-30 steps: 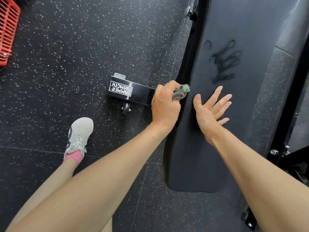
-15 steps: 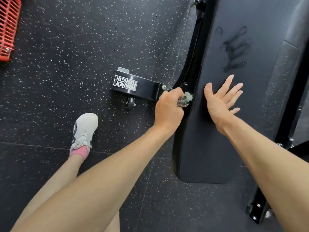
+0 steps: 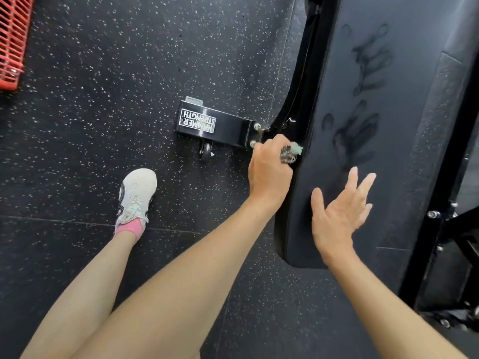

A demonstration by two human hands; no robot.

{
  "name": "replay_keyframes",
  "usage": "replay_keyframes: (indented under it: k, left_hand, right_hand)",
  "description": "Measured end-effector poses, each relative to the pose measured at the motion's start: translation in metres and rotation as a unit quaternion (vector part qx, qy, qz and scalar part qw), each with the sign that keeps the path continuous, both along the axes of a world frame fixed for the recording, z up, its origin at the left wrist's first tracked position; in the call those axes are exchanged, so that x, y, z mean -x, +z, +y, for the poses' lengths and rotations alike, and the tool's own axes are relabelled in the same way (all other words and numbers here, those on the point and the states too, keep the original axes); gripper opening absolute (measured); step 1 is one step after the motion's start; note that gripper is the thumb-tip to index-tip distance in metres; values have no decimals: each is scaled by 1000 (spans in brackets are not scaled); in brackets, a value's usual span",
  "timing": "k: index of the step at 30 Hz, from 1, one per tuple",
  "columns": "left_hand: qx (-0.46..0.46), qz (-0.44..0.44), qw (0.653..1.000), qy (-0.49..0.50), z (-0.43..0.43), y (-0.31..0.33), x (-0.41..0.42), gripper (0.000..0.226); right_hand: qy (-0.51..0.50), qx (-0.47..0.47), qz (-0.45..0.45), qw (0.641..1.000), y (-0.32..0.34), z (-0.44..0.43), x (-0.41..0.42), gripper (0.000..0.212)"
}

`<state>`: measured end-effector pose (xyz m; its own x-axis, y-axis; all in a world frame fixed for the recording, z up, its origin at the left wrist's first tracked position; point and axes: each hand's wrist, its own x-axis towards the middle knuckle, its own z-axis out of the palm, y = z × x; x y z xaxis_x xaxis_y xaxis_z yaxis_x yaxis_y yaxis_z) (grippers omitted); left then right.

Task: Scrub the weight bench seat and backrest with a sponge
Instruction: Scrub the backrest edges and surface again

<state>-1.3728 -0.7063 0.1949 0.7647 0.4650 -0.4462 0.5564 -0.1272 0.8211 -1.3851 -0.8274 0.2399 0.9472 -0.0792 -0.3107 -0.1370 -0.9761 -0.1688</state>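
Observation:
A black padded bench pad [image 3: 337, 73] runs from the top of the view down to a rounded near end. My left hand [image 3: 269, 174] grips a small pale-green sponge [image 3: 291, 152] and holds it against the pad's left side edge. My right hand [image 3: 339, 213] is open with fingers spread, lifted just off the pad's top surface near its end. Two dark damp handprints [image 3: 355, 141] mark the pad beyond my right hand.
A black frame foot with a white label [image 3: 198, 121] and a small wheel [image 3: 206, 151] juts left over the speckled rubber floor. My white shoe [image 3: 136, 195] stands left of the bench. A red basket [image 3: 13, 40] sits top left. Black frame parts [image 3: 445, 224] stand at right.
My right hand has lifted off the pad and drawn back toward me, leaving a second damp handprint. My left hand has slid the sponge slightly along the pad's side edge.

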Motion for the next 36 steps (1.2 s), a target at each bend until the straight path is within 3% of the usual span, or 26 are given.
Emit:
replay_keyframes:
  k: [6, 9, 13, 19, 27, 32, 36]
  left_hand:
    - [23, -30, 992, -124, -11, -3, 89, 38]
    - [17, -22, 997, -67, -1, -3, 42, 34]
    - [16, -18, 999, 25, -11, 6, 21, 26]
    - [8, -51, 995, -82, -23, 6, 96, 27]
    - [32, -25, 999, 32, -4, -6, 4, 27]
    - [27, -27, 999, -26, -19, -2, 66, 25]
    - [16, -22, 999, -43, -1, -9, 27, 34]
  right_hand:
    - [-78, -2, 109, 991, -8, -2, 33, 79]
    - [-65, 0, 134, 989, -8, -8, 30, 73]
    - [-68, -10, 144, 987, -7, -7, 31, 83]
    - [-71, -6, 155, 985, -8, -8, 33, 82]
    - [-70, -5, 158, 985, -7, -7, 31, 82]
    - [-71, -13, 162, 984, -8, -6, 34, 80]
    - [-69, 6, 172, 983, -8, -5, 30, 74]
